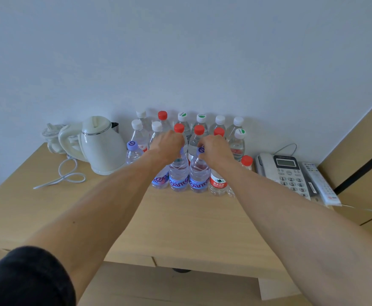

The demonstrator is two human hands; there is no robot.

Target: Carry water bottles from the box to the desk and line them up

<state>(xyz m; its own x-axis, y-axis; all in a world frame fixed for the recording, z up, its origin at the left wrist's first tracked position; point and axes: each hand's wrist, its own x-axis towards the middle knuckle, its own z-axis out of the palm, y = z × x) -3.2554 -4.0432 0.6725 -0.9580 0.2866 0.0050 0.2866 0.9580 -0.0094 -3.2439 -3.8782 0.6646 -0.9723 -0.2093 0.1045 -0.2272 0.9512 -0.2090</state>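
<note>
On the desk, both hands grasp adjacent blue-labelled bottles by their tops.

Bottles btwn kettle (L), phone (R)

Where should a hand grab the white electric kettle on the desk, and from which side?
Probably by the curved handle of the white electric kettle, coming in from the left. The handle loops out on that side with open desk in front of it, while clear plastic water bottles crowd the kettle's right. Wrap the fingers through the loop and lift straight up.
</note>
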